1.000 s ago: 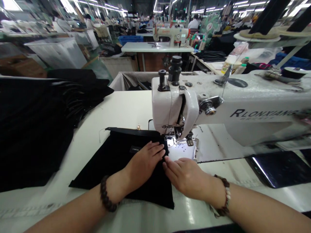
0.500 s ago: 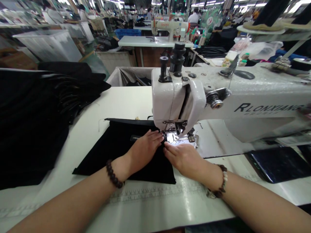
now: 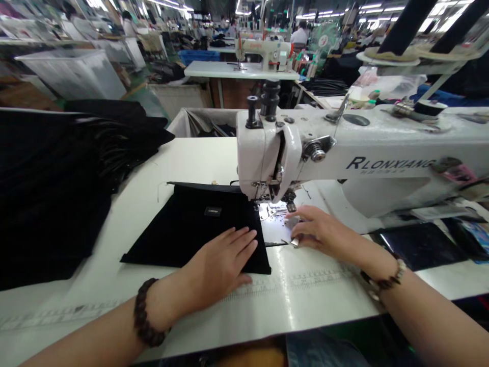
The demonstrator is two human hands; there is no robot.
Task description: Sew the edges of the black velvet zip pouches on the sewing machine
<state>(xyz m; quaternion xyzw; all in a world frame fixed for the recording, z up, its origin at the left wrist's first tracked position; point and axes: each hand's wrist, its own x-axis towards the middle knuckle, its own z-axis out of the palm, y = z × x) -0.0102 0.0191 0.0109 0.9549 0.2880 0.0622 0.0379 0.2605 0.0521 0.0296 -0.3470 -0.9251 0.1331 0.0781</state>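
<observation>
A flat black fabric piece (image 3: 183, 234) with a small dark label (image 3: 213, 211) lies on the sewing table. Its right edge is at the needle area of a white sewing machine (image 3: 382, 153). My left hand (image 3: 223, 262) rests flat on the near right part of the fabric, fingers stretched out. To the right of the machine's lit metal plate (image 3: 273, 224), my right hand (image 3: 319, 229) has its fingers curled around small thread snips (image 3: 293, 242), of which only the shiny metal end shows.
Black fabric pieces (image 3: 49, 193) are piled at the left. A printed ruler (image 3: 282, 285) runs along the table's front. At the right lies a dark phone-like slab (image 3: 420, 245). Thread cones (image 3: 407, 25) stand above the machine, and a fabric-lined bin (image 3: 191, 122) is behind the table.
My left hand has slid back toward me from the needle area. The right hand has left the fabric, moved right and taken hold of the snips. The view has shifted slightly right.
</observation>
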